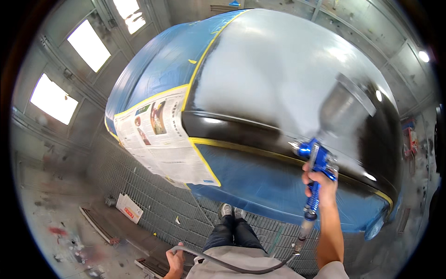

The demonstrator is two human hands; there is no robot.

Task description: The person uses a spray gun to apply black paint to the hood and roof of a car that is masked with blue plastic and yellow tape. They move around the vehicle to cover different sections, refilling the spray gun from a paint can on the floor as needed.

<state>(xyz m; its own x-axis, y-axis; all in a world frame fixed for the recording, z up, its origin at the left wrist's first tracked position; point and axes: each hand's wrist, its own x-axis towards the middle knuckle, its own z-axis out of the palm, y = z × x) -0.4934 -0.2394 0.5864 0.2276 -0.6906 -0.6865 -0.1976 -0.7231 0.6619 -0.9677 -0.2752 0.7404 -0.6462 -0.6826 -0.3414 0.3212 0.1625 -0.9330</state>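
Observation:
My right hand (326, 187) grips a blue paint spray gun (320, 160) topped by a grey metal cup (341, 107). Its nozzle faces left, just over the lower edge of a car body panel (260, 60). Pale grey covers the panel's middle, fading to glossy black at the lower edge and right end. From the gun's handle a grey air hose (241, 269) loops across my waist to my left hand (175, 261), low in the view, whose fingers are closed round it. The cup hides part of the panel's right side.
Blue plastic film (167, 56), newspaper (158, 132) and yellow tape (201, 56) border the panel. I stand on a metal floor grating (153, 186). A white card (129, 208) lies at lower left; bright windows (89, 45) line the left wall.

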